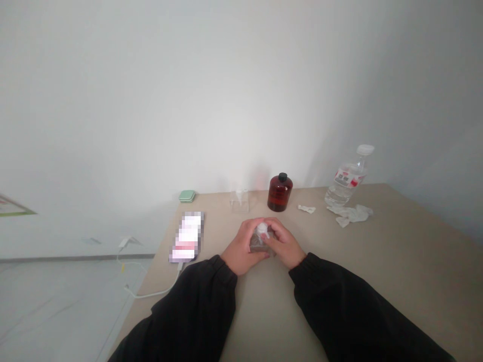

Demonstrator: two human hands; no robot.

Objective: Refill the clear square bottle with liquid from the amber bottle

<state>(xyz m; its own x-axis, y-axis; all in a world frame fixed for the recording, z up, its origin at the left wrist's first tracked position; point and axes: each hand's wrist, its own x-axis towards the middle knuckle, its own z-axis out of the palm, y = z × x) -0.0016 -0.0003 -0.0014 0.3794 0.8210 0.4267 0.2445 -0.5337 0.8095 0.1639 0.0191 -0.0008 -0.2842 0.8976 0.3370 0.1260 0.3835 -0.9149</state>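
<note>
A small brownish bottle with a white cap (261, 237) stands on the beige table (396, 261) in front of me. My left hand (241, 247) is wrapped round its left side. My right hand (284, 242) closes on its right side, fingers up by the white cap. Both arms wear black sleeves. Most of the bottle's body is hidden by my fingers.
A phone (186, 236) on a white cable (151, 292) lies left. At the back stand a green case (187, 196), a clear glass container (239, 199), a dark amber bottle (279, 192) and a plastic water bottle (349, 177). Crumpled tissue (351, 213) and a white scrap (306, 208) lie nearby.
</note>
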